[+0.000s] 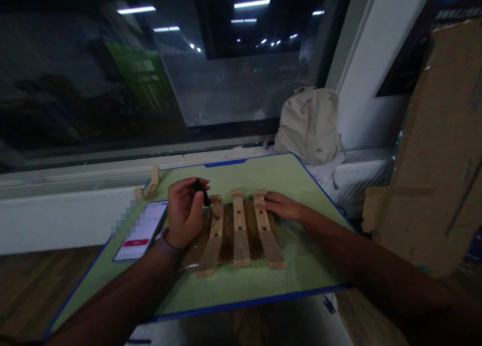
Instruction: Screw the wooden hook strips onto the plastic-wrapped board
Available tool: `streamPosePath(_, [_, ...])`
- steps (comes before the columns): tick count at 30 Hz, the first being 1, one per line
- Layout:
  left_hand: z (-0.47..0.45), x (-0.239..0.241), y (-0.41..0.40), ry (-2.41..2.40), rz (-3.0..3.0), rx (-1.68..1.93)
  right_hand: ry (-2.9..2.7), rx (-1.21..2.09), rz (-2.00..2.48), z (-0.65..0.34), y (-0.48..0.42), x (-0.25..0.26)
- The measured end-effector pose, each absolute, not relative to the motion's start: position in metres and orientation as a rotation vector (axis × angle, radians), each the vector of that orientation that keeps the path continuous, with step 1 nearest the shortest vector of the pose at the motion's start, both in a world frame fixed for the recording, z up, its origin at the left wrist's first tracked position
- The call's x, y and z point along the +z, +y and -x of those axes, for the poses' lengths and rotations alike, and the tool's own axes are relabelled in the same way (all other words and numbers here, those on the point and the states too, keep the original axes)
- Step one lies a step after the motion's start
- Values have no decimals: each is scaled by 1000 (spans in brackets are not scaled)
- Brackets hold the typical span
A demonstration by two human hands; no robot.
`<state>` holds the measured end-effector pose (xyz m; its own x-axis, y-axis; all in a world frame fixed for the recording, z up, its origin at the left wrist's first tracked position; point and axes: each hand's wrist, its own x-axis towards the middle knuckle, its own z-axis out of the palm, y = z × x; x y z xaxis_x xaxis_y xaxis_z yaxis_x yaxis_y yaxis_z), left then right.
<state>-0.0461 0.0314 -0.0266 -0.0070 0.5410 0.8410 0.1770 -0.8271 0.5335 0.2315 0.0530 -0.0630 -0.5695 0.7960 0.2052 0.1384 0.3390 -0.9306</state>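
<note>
My left hand is closed around a small black-handled screwdriver, its tip at the top of the left wooden slat. Three light wooden slats with holes lie side by side across a dark wooden board on a green mat. My right hand rests with its fingers curled against the top of the right slat. The middle slat lies between them, untouched.
A phone with a lit screen lies on the mat, left of my left hand. A wooden hook sits at the mat's far left corner. A beige backpack leans at the window sill. Cardboard stands at the right.
</note>
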Motion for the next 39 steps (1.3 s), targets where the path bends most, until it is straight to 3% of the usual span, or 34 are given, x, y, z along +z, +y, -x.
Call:
streamPosePath(9, [49, -32, 38, 860, -2070, 1911, -1961, 1188, 875, -235, 51, -60])
streamPosePath(17, [41, -21, 18, 651, -2145, 1832, -1988, 1179, 931, -236, 51, -62])
streamPosePath(30, [52, -35, 34, 942, -2181, 1872, -1988, 1197, 990, -238, 49, -60])
streamPosePath(39, [39, -23, 13, 715, -2158, 1699, -1992, 1178, 1021, -239, 50, -61])
